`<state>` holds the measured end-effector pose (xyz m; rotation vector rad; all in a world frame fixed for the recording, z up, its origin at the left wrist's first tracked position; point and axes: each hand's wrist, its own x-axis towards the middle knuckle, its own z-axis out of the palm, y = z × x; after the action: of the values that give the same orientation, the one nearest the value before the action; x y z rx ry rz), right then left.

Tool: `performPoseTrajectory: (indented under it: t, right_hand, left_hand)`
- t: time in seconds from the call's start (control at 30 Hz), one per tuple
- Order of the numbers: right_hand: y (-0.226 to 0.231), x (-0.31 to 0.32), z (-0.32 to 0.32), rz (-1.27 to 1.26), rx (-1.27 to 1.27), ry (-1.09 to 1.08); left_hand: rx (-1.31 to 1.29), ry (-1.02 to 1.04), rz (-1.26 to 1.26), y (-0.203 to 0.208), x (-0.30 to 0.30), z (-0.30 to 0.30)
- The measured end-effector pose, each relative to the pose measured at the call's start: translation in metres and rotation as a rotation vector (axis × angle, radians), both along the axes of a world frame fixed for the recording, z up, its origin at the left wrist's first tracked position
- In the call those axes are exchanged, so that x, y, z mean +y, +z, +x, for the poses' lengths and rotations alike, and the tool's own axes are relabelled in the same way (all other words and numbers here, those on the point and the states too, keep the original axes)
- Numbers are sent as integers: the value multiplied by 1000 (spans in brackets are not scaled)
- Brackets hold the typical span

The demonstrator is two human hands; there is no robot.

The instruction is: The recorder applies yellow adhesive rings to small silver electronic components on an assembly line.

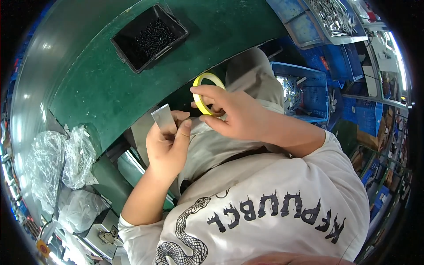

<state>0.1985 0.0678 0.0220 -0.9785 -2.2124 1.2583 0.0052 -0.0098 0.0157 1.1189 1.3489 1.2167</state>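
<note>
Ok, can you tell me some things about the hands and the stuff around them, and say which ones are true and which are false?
1. The right hand holds a yellow roll. True.
2. The left hand is holding nothing. False: the left hand holds a flat silvery piece.
3. Small black pieces lie in the black bin. True.
4. The clear plastic bags are on the picture's right. False: the bags are on its left.
5. A blue basket is on the picture's right. True.

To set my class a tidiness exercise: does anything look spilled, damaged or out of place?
The clear plastic bags at left look untidy, crumpled and loosely heaped. Nothing else clearly stands out: the small black parts lie inside their black bin.
</note>
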Motion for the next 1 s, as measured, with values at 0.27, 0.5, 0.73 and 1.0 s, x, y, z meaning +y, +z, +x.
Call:
performPoseTrajectory:
  t: [0.27, 0.5, 0.73, 1.0]
  right_hand:
    - [8, -4, -6, 67, -31, 90]
    - [2, -5, -8, 216, -75, 149]
    - [-1, -7, -9, 303, -53, 178]
    - [8, -6, -10, 124, -118, 145]
  left_hand:
    - [132, -5, 177, -11, 2, -2]
    - [556, -39, 315, -4, 7, -4]
    - [631, -83, 323, 2, 5, -5]
    - [401, -166, 80, -3, 2, -5]
